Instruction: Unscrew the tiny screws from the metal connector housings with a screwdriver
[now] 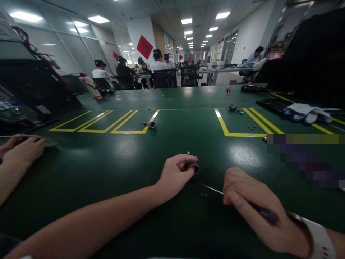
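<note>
My left hand (176,172) is closed around a dark metal cup-shaped part (196,168) with a round opening. A short thin stem sticks up beyond my fingers; the rest of the part is hidden in my grip. My right hand (250,205) is wrapped round the dark handle of a screwdriver (214,189). Its thin metal shaft points left, its tip just below the cup-shaped part and apart from it. Two small ring-like pieces (204,195) lie on the green table (129,216) under the shaft.
A similar cup-shaped part (151,124) lies near yellow tape, another metal part (235,109) farther right. Tiny pieces (252,127) rest inside a taped box. White-blue gloves (307,112) lie at right. Another person's hand (25,151) is at left. Dark equipment (29,82) stands behind it.
</note>
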`<state>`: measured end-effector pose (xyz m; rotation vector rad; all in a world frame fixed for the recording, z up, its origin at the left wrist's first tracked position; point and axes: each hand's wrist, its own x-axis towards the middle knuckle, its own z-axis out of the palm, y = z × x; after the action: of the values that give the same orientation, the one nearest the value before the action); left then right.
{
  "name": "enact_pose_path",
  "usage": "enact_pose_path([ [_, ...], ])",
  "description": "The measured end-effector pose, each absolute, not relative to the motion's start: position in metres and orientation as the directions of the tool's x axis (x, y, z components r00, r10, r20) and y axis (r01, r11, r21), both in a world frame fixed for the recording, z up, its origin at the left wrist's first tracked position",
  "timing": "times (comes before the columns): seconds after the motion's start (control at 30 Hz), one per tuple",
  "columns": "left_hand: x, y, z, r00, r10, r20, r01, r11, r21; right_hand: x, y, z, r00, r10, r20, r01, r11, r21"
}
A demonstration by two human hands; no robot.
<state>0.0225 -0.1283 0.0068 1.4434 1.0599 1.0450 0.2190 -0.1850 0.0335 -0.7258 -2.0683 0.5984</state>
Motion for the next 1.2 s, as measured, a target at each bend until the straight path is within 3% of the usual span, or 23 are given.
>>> enact_pose_path([
  [0.1, 0.02, -0.128, 0.007, 0.255, 0.965, 0.055, 0.083, -0.078, 0.993, 0.222, -0.18, 0.027, -0.384, 0.813, 0.438, 0.214, 0.54, -0.814],
  [0.23, 0.018, -0.126, 0.005, 0.252, 0.967, 0.018, 0.089, -0.042, 0.995, 0.224, -0.174, 0.017, -0.326, 0.893, 0.311, 0.137, 0.37, -0.919],
  [0.7, 0.018, -0.128, 0.009, 0.254, 0.967, -0.004, 0.073, -0.015, 0.997, 0.22, -0.175, 0.026, -0.367, 0.901, 0.23, 0.233, 0.329, -0.915],
  [1.0, 0.02, -0.128, 0.011, 0.234, 0.972, -0.015, 0.072, -0.002, 0.997, 0.219, -0.168, 0.019, -0.222, 0.973, 0.062, 0.138, 0.094, -0.986],
  [1.2, 0.019, -0.128, 0.01, 0.239, 0.971, -0.017, 0.064, 0.002, 0.998, 0.218, -0.172, 0.019, -0.243, 0.962, 0.125, 0.186, 0.173, -0.967],
])
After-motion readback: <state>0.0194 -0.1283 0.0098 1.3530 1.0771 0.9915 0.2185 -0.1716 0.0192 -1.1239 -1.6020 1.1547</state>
